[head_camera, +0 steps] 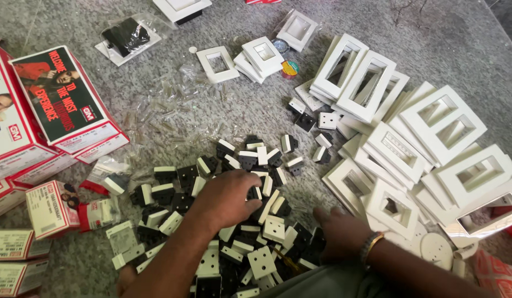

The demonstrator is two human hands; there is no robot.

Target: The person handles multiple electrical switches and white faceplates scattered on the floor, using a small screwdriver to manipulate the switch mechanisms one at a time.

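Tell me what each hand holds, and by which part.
Left hand rests fingers-down on the pile of switches; any hold is hidden. Right hand lies on the pile, holding nothing visible.

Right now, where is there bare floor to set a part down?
Bare floor lies at lower left, between the small boxes and the module pile. The plate stack to the right is crowded.

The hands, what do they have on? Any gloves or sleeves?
No gloves and no sleeves: both hands and forearms are bare. The right hand has a gold-coloured bracelet round its wrist. The left hand wears nothing that shows, no ring or watch.
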